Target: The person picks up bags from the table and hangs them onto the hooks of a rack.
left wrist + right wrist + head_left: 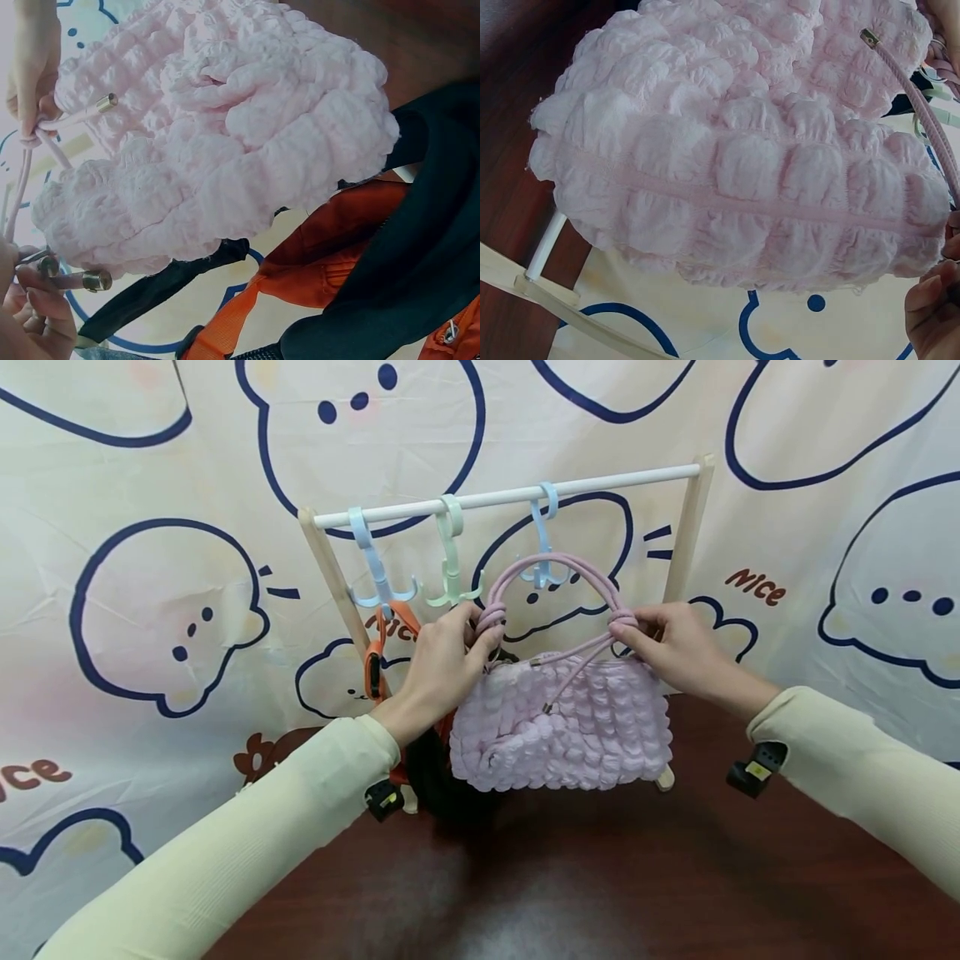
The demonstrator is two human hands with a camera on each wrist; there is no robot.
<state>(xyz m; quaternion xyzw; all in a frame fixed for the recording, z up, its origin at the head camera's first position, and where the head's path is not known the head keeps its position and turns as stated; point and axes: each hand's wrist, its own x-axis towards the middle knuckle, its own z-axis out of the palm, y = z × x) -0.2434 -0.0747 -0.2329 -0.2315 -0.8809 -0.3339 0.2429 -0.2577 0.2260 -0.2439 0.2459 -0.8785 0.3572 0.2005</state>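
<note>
A puffy pink handbag (pixel 562 727) hangs between my two hands, its body in front of the rack. My left hand (pixel 442 652) pinches the knotted left end of the pink cord handle (pixel 557 560). At the right knot, my right hand (pixel 675 643) grips the cord between thumb and fingers. The handle arches upward, and a loose metal-tipped cord end (pixel 109 101) dangles over the bag's front. In the right wrist view the bag's quilted side (pixel 750 180) fills most of the picture, with fingers (pixel 930 300) at its right edge.
Behind the bag stands a rack with a white rail (pixel 510 496) and wooden posts. Two blue hooks (pixel 375 560) and a green hook (pixel 450 552) hang from it. An orange-strapped black and orange bag (pixel 322 240) hangs at the left. Below lies a dark brown table (pixel 600 877).
</note>
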